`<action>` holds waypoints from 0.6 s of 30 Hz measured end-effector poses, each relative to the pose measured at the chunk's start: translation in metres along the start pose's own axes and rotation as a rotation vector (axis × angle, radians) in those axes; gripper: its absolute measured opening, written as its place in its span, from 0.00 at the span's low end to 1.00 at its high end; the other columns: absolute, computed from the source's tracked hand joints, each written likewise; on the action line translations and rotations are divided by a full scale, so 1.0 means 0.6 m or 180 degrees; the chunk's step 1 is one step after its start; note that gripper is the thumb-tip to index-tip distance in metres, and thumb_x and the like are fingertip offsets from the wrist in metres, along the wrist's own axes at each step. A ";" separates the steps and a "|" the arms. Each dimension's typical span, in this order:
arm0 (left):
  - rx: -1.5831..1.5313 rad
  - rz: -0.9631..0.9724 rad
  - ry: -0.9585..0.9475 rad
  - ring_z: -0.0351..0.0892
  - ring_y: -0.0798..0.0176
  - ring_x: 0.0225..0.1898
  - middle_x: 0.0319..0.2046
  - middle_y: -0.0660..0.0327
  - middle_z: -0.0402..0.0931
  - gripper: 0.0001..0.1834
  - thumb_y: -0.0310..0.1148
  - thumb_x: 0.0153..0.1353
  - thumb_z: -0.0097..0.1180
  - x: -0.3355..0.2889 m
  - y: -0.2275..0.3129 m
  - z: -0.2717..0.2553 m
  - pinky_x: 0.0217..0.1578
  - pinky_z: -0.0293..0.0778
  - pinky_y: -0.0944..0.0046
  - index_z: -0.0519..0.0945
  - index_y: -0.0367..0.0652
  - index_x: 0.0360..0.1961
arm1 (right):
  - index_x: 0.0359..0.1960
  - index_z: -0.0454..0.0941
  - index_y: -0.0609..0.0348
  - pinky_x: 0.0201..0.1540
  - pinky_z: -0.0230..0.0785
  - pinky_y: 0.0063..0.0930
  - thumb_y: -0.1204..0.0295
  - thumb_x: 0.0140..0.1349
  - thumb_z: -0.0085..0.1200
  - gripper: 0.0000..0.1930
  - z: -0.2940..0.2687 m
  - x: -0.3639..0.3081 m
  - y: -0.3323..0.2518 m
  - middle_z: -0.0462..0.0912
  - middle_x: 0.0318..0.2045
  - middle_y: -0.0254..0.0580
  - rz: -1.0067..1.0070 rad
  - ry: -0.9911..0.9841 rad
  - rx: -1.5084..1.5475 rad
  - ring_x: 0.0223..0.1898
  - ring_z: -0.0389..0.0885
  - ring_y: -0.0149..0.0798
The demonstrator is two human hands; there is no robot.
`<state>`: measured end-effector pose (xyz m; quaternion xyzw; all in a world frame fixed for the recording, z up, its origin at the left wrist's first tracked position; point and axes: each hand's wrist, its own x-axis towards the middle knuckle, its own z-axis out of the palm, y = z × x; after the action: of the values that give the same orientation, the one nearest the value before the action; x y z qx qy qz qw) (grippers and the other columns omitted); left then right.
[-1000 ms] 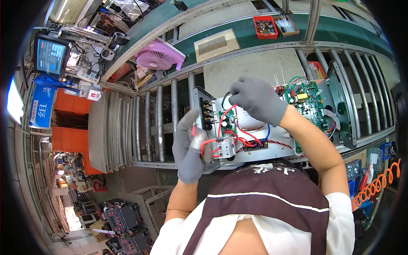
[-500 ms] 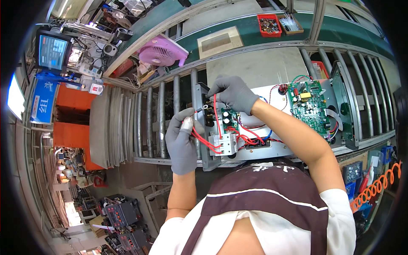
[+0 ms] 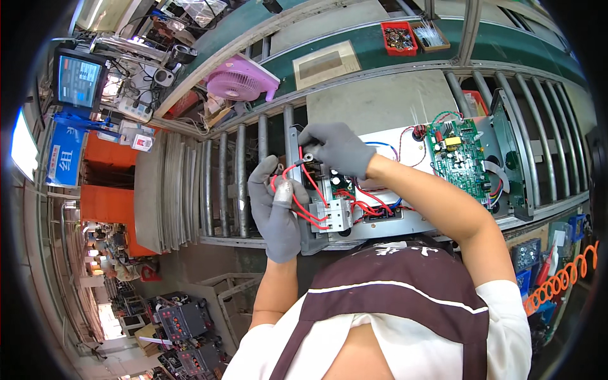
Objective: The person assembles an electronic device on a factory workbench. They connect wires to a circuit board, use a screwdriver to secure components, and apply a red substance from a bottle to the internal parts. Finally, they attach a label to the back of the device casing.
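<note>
Both my hands wear grey gloves. My left hand (image 3: 275,209) is closed around red wires (image 3: 306,215) that run from the white circuit breaker (image 3: 340,215). A ring terminal (image 3: 308,158) with a dark sleeve sticks out beyond its fingers, pointing at my right hand. My right hand (image 3: 342,149) bends over the left end panel (image 3: 297,142) of the metal chassis, its fingertips pinching another red wire whose end is hidden. Under that hand a small green circuit board (image 3: 335,180) partly shows. A larger green circuit board (image 3: 457,155) is at the chassis's right.
The chassis rests on a roller conveyor (image 3: 242,180). Behind stand a pink fan (image 3: 234,82), a red bin of small parts (image 3: 399,39) and a box of white ties (image 3: 431,35). Grey panels (image 3: 171,190) are stacked left. An orange coiled hose (image 3: 560,278) hangs right.
My right hand has dropped slightly toward me, over the end panel. My left hand has shifted a little right, and its wire terminal now sits closer to the right fingers.
</note>
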<state>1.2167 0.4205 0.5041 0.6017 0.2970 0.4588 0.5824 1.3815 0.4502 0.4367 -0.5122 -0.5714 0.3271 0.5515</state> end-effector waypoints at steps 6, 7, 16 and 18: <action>0.0328 -0.0085 -0.0114 0.66 0.75 0.21 0.22 0.61 0.70 0.21 0.32 0.65 0.41 0.007 0.013 0.008 0.23 0.64 0.76 0.60 0.34 0.57 | 0.44 0.78 0.53 0.37 0.70 0.27 0.80 0.48 0.52 0.19 -0.056 -0.027 -0.085 0.79 0.35 0.40 -0.0917 0.0080 -0.0301 0.35 0.77 0.35; 0.0266 -0.0055 -0.0204 0.66 0.75 0.21 0.22 0.61 0.70 0.21 0.32 0.65 0.41 0.010 0.012 0.010 0.23 0.64 0.76 0.60 0.34 0.57 | 0.44 0.79 0.52 0.37 0.70 0.28 0.79 0.47 0.53 0.19 -0.059 -0.033 -0.097 0.79 0.35 0.40 -0.1550 0.0205 -0.0814 0.36 0.77 0.37; 0.1650 0.0231 0.0037 0.66 0.74 0.20 0.19 0.63 0.70 0.20 0.29 0.65 0.38 0.009 0.021 0.009 0.26 0.64 0.74 0.60 0.34 0.57 | 0.30 0.78 0.52 0.31 0.69 0.33 0.73 0.46 0.59 0.07 -0.081 -0.067 -0.054 0.76 0.25 0.38 -0.1154 0.0541 -0.1556 0.29 0.76 0.42; 0.2461 0.0479 0.0091 0.68 0.72 0.23 0.22 0.62 0.72 0.19 0.27 0.64 0.39 0.011 0.016 0.007 0.28 0.65 0.72 0.61 0.34 0.56 | 0.31 0.78 0.54 0.32 0.69 0.31 0.74 0.49 0.57 0.06 -0.064 -0.065 -0.007 0.77 0.25 0.40 -0.0534 0.0289 -0.1053 0.28 0.76 0.42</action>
<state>1.2216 0.4231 0.5154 0.7903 0.4111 0.3629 0.2733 1.4123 0.4049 0.4359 -0.5607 -0.6327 0.1581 0.5102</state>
